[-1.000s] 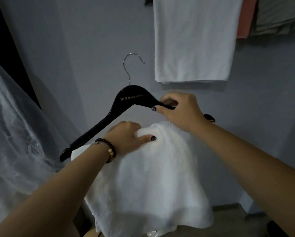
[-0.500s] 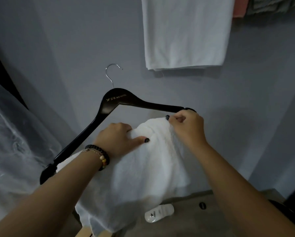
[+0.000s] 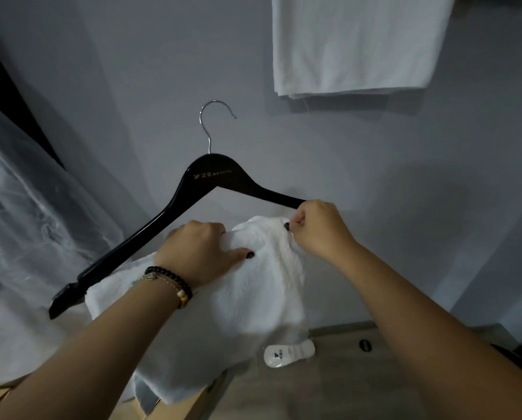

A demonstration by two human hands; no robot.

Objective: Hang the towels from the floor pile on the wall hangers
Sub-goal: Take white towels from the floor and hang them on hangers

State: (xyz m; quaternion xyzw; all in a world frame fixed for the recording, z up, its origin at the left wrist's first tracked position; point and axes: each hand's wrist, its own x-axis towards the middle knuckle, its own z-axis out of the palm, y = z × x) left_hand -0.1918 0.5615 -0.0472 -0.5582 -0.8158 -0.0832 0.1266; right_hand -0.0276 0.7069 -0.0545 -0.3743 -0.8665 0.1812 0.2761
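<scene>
Here, both hands work a white towel (image 3: pixel 223 313) against a black hanger (image 3: pixel 168 216) held up before the grey wall (image 3: pixel 374 162). The left hand (image 3: pixel 202 253) bunches the towel's upper fold, fingers (image 3: pixel 241 253) curled closed over the cloth. The right hand (image 3: pixel 320 228) pinches the towel's top edge tight at the hanger's right arm. The towel droops beneath the hanger. Another white towel (image 3: pixel 356 47) hangs on the wall above. A small white bottle (image 3: pixel 288 353) lies on the floor (image 3: pixel 314 389) below.
</scene>
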